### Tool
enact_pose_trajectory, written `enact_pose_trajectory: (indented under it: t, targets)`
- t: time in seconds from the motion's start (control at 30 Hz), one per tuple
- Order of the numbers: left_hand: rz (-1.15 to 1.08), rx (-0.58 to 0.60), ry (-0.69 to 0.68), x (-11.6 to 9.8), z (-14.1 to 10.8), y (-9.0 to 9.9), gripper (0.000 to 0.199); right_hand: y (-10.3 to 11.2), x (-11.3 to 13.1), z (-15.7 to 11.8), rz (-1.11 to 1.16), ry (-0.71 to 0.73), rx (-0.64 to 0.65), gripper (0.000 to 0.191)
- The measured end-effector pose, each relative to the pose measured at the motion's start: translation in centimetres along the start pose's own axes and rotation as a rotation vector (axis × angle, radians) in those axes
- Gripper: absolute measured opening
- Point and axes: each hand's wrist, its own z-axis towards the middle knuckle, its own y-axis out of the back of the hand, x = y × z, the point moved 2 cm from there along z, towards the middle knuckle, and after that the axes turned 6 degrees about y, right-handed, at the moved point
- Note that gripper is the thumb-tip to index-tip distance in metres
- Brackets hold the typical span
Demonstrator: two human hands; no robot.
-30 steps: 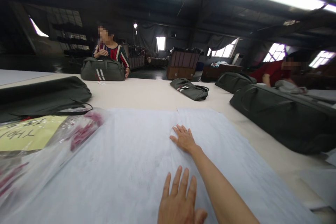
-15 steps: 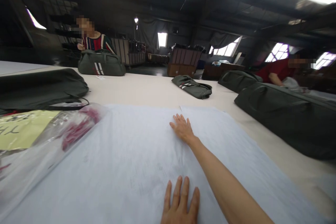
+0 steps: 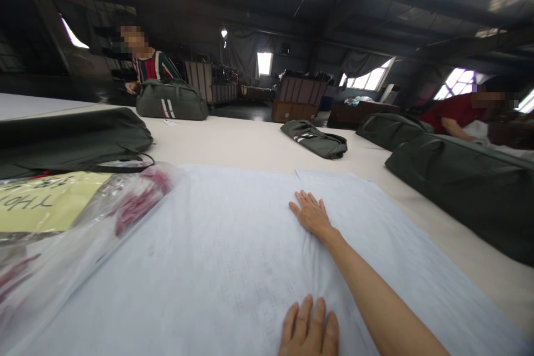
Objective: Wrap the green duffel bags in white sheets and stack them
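Note:
A wide pale-blue sheet (image 3: 200,233), which looks like thin fabric or paper, lies spread over the table in front of me. My right hand (image 3: 311,214) reaches far across it, palm down, fingers spread, just short of its far edge. Faint creases run from that hand towards me. Close to my body, at the bottom of the view, my left hand (image 3: 309,331) rests flat on the same sheet with its fingers stretched out. Its wrist is cut off by the frame. Neither hand holds anything.
Clear plastic bags with dark-red contents (image 3: 142,200) and a yellow handwritten paper (image 3: 54,200) lie left. Dark green bags (image 3: 467,189) stand right; a flatter bag (image 3: 315,139) lies beyond the sheet. A co-worker (image 3: 156,67) stands behind another bag (image 3: 173,101); a person in red (image 3: 450,114) is at right.
My right hand has slid a little right and back towards me over the sheet. My left hand has shifted slightly right. The co-worker at the left has lowered a hand beside the bag.

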Motion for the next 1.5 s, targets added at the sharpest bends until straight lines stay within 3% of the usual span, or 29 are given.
enact_pose_trajectory:
  t: [0.1,0.2,0.27,0.4,0.47,0.63,0.73,0.9,1.07,1.23,1.33,1.5]
  targets:
    - [-0.041,-0.180,0.065,-0.3,0.3,-0.7,0.026,-0.2,-0.4,0.0,0.000,-0.001,-0.004,0.069]
    - [-0.048,-0.187,0.082,-0.4,0.8,-0.6,0.033,-0.2,-0.4,0.3,0.006,0.006,-0.007,0.070]
    - [-0.033,-0.134,0.069,-0.2,1.0,0.1,0.033,-0.1,-0.3,0.5,0.013,0.016,-0.008,0.069]
    - [0.042,0.148,-0.001,0.4,0.8,1.3,0.024,0.0,-0.2,0.9,0.029,0.018,0.009,0.068]
    - [0.032,0.221,-0.006,0.6,0.6,1.7,0.029,0.1,-0.2,1.1,0.039,0.014,0.014,0.069]
    - [-0.091,0.348,0.015,1.0,0.7,1.9,0.073,1.2,-0.2,1.4,0.152,-0.001,0.023,0.072]
    - [-0.137,0.427,0.036,0.9,1.3,2.5,0.081,2.8,0.0,0.6,0.185,-0.005,-0.014,0.074]
    - [-0.175,0.453,0.118,0.3,2.8,4.1,0.076,3.1,1.3,-3.7,0.154,0.234,0.010,0.072]
    - [-0.212,0.453,0.147,0.2,3.0,4.1,0.046,0.7,1.0,-5.9,0.069,0.206,0.072,0.067]
    - [-0.181,0.512,0.178,0.5,2.8,4.0,0.025,2.1,-1.5,-5.8,0.184,0.067,-0.020,0.068]
    - [-0.178,0.637,0.146,0.6,3.2,4.4,0.028,3.5,-4.6,-7.7,0.050,-0.056,-0.109,0.066]
    - [-0.152,0.800,0.160,0.3,3.9,4.8,0.041,3.4,-8.9,-11.2,-0.135,-0.163,-0.043,0.064]
